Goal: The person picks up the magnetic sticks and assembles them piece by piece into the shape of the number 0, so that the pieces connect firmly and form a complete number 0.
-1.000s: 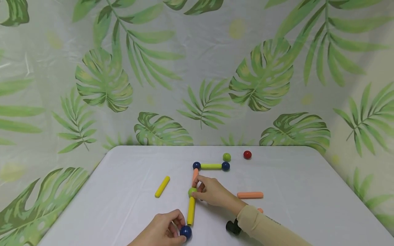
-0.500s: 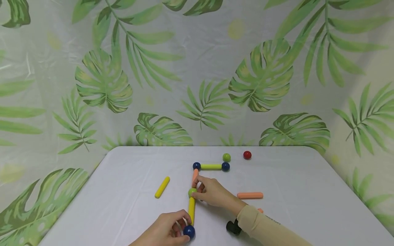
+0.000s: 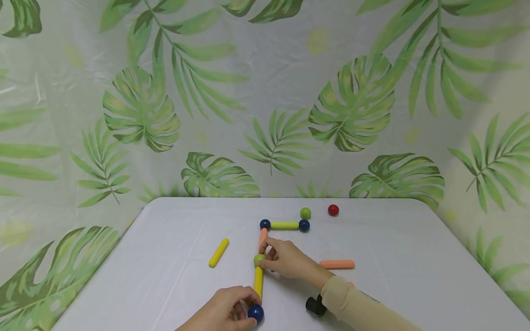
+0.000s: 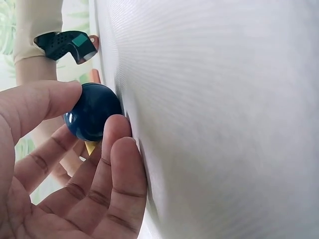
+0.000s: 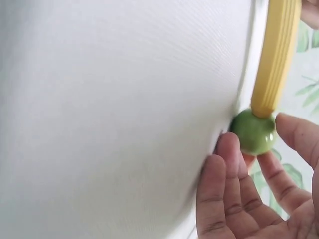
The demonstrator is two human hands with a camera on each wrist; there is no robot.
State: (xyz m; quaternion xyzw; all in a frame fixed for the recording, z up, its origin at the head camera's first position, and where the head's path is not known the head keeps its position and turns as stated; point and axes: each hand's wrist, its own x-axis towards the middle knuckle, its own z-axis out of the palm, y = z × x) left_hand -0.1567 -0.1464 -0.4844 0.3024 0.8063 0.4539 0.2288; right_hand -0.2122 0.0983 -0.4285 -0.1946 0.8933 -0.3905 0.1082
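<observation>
My left hand [image 3: 227,309] pinches a blue ball [image 3: 256,314] between thumb and fingers near the table's front edge. The ball sits at the near end of a yellow rod [image 3: 258,281]; in the left wrist view a bit of yellow shows just behind the blue ball [image 4: 93,112]. My right hand [image 3: 290,259] holds a green ball [image 3: 257,260] at the rod's far end, thumb on one side and fingers round the other. In the right wrist view, the yellow rod [image 5: 275,55] meets the green ball [image 5: 253,132]. An orange rod [image 3: 263,236] runs on from it, partly hidden by fingers.
Beyond, a navy ball [image 3: 265,224], a lime rod [image 3: 285,225] and another navy ball [image 3: 304,225] form a line. A loose green ball [image 3: 305,213], red ball [image 3: 333,210], yellow rod [image 3: 218,253] and orange rod [image 3: 337,265] lie around. An orange piece [image 3: 351,284] is mostly sleeve-hidden.
My left hand has moved slightly right with the blue ball, up to the yellow rod's near end. That rod's near end has swung a little right. My right hand stays at the green ball.
</observation>
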